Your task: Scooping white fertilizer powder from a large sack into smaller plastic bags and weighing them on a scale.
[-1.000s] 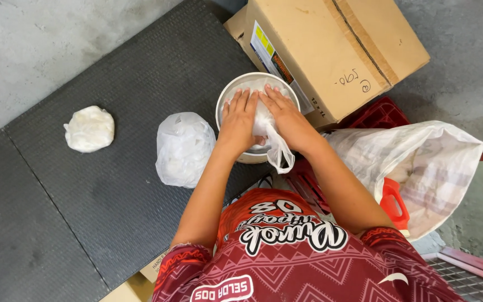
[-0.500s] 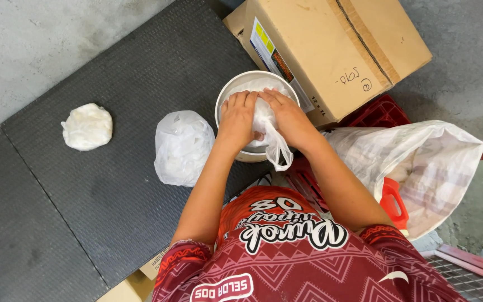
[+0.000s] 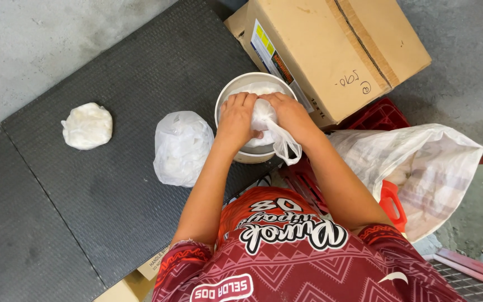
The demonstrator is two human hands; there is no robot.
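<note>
1. Daylight was bright and even; shadows were soft and short.
2. Mild glare showed on the white bags.
3. Focus was sharp throughout; no blur or edge distortion was evident.

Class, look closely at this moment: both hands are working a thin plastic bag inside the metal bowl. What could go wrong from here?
1. The thin plastic bag looks flimsy; pressed by the left hand and right hand, it might tear and spill.
2. The metal bowl sits close to the edge of the dark mat; pressing down could tip it.
3. The bag's loose tail hangs over the rim and may snag.
</note>
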